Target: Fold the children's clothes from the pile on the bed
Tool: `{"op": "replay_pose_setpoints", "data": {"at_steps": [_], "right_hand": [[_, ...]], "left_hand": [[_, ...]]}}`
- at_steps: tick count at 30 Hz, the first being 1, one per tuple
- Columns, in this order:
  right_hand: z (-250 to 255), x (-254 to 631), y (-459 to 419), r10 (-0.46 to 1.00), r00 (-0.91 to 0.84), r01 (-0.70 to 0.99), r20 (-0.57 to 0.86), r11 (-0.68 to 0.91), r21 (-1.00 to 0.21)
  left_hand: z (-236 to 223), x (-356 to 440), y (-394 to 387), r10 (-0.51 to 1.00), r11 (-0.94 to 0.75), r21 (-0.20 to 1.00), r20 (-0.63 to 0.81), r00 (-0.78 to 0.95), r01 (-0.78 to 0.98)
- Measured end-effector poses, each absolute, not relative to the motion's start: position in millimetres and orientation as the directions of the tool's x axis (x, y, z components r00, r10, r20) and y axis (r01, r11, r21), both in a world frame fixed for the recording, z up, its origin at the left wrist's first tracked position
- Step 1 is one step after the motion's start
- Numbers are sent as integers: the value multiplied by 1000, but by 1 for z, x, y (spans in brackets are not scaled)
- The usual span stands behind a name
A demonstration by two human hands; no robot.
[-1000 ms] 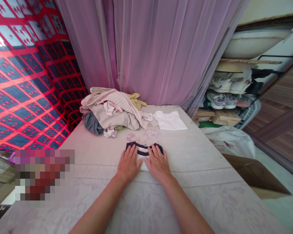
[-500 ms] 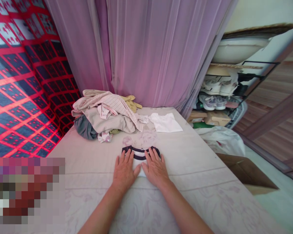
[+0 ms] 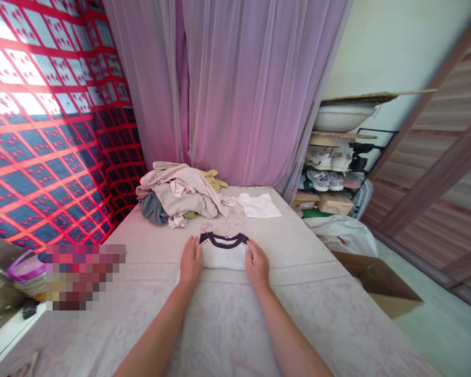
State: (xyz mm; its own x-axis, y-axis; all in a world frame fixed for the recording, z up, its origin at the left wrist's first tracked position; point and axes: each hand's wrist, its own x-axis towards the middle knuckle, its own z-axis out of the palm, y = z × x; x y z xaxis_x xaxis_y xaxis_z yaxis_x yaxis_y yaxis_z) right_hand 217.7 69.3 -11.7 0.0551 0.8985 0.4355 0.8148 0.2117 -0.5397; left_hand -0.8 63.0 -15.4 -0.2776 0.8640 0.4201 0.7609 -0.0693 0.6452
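Observation:
A folded white shirt with a dark neckband and dark shoulder trim lies flat on the bed. At its left edge is my left hand, fingers stretched forward, palm turned inward. My right hand rests along the shirt's right edge in the same way, its fingertips by the shoulder trim. Neither hand grips the cloth. Beyond the shirt, a second folded white garment lies toward the far right. To its left is a heap of crumpled clothes in pink, beige and grey.
Purple curtains hang behind the bed. A red-and-dark checked cloth hangs at left. On the right stand a rack with shoes, a white plastic bag and an open cardboard box on the floor. Part of the left side is pixelated.
My hands have moved apart from the top of the shirt to its two side edges, uncovering its front and neckband. The camera view has shifted.

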Motion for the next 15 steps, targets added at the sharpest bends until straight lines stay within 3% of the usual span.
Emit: {"op": "replay_pose_setpoints", "data": {"at_steps": [3,8,15], "right_hand": [[-19,232,61,894,169,798,415,123,-590],[-11,229,46,945,146,911,293,-13,-411],[15,217,60,993,69,939,91,-34,-342]], "left_hand": [[-13,-9,54,858,20,634,386,-339,773],[-1,-2,39,901,213,416,267,-342,884],[15,3,48,932,269,427,111,-345,863]]}}
